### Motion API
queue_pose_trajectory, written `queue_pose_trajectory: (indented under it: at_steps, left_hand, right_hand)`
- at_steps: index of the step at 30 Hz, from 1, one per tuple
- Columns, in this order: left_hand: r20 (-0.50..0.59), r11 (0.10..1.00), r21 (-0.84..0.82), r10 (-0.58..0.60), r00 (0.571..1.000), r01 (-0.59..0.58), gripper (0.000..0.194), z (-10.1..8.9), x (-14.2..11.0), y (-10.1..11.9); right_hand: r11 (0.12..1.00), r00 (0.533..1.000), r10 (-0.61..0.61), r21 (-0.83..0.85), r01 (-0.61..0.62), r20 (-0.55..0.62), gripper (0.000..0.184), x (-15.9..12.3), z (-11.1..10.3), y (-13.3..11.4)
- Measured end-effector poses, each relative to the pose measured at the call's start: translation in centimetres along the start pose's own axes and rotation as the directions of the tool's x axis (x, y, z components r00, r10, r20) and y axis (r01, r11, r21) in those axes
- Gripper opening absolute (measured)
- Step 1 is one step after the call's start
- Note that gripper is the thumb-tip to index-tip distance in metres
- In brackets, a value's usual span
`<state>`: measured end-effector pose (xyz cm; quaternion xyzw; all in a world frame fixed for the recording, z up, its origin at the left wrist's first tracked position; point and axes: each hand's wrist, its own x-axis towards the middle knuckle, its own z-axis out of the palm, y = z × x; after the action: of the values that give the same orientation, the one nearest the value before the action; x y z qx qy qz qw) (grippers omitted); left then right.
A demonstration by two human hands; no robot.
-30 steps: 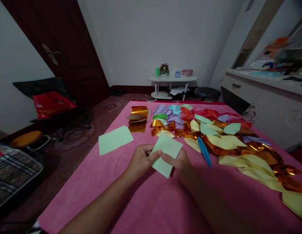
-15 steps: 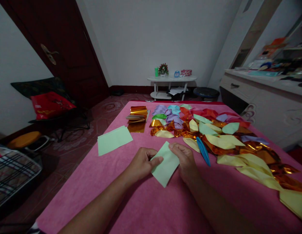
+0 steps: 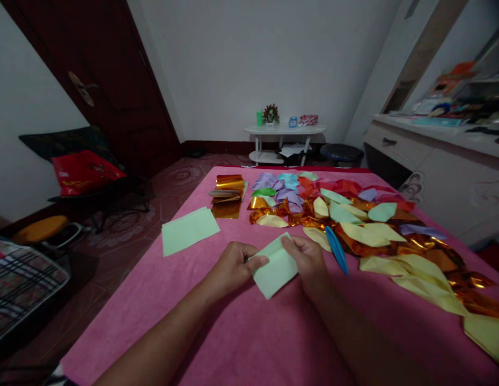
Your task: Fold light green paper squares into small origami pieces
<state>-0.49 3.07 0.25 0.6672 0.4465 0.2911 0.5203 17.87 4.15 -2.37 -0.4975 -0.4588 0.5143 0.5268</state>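
Pinching a pale green paper [image 3: 276, 266] just above the pink cloth [image 3: 249, 332], the left hand [image 3: 232, 265] grips its left edge while the right hand [image 3: 309, 261] closes on its upper right corner. Further left lies a flat green sheet [image 3: 189, 230]. Beyond sit a blue folded piece [image 3: 337, 249], gold foil sheets [image 3: 228, 194] and a heap of coloured folded papers [image 3: 334, 206].

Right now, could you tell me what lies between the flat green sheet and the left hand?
Only bare pink cloth separates flat green sheet from left hand, in the head view.
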Motion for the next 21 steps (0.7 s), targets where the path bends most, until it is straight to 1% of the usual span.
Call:
queue_pose_trajectory:
  at_steps: [2, 4, 7, 9, 10, 12, 14, 15, 17, 19, 21]
  left_hand:
    - [-0.035, 1.0, 0.006, -0.002, 0.999, 0.002, 0.044, -0.1, 0.1, -0.1]
    - [-0.074, 1.0, 0.003, -0.015, 0.997, 0.015, 0.043, -0.2, 0.1, -0.1]
    - [-0.129, 0.997, -0.026, -0.07, 0.989, 0.067, 0.043, -0.4, 0.3, -0.2]
    - [-0.211, 0.994, -0.069, -0.093, 0.973, 0.081, 0.044, -0.4, 0.4, -0.1]
    - [-0.259, 0.993, -0.096, -0.09, 0.962, 0.067, 0.044, -0.4, 0.4, -0.1]
    - [-0.343, 0.99, -0.141, -0.06, 0.937, 0.012, 0.044, -0.4, 0.5, -0.2]
    - [-0.378, 0.986, -0.16, -0.026, 0.925, -0.038, 0.045, -0.3, 0.6, -0.3]
    - [-0.378, 0.985, -0.164, -0.015, 0.926, -0.052, 0.045, -0.2, 0.6, -0.4]
    - [-0.357, 0.983, -0.172, -0.005, 0.934, -0.061, 0.045, 0.0, 0.5, -0.5]
    - [-0.329, 0.977, -0.201, 0.004, 0.944, -0.074, 0.046, 0.3, 0.5, -0.6]
    - [-0.316, 0.955, -0.286, -0.015, 0.949, -0.08, 0.051, 0.5, 0.4, -0.4]
  right_hand:
    - [0.995, 0.997, 0.018, 0.096, -0.01, -0.075, 0.048, 0.4, -0.2, -0.2]
    - [0.981, 0.986, 0.005, 0.194, 0.028, -0.165, 0.05, 0.8, -0.6, -0.4]
    - [0.967, 0.969, -0.039, 0.234, 0.098, -0.244, 0.051, 1.2, -0.9, -0.5]
    - [0.969, 0.974, -0.035, 0.232, 0.088, -0.223, 0.054, 1.1, -0.8, -0.4]
    - [0.971, 0.982, -0.033, 0.225, 0.075, -0.185, 0.055, 1.0, -0.6, -0.3]
    - [0.98, 0.996, -0.061, 0.186, 0.072, -0.069, 0.054, 0.5, -0.1, -0.3]
    - [0.989, 0.993, -0.111, 0.108, 0.106, 0.041, 0.046, 0.0, 0.6, -0.4]
    - [0.99, 0.989, -0.128, 0.075, 0.122, 0.068, 0.042, -0.3, 0.9, -0.5]
    - [0.991, 0.989, -0.127, 0.047, 0.124, 0.072, 0.036, -0.7, 1.3, -0.6]
    - [0.993, 0.994, -0.111, 0.038, 0.11, 0.026, 0.034, -0.9, 1.5, -0.6]
    - [0.994, 0.995, -0.102, 0.032, 0.102, -0.006, 0.033, -1.0, 1.4, -0.4]
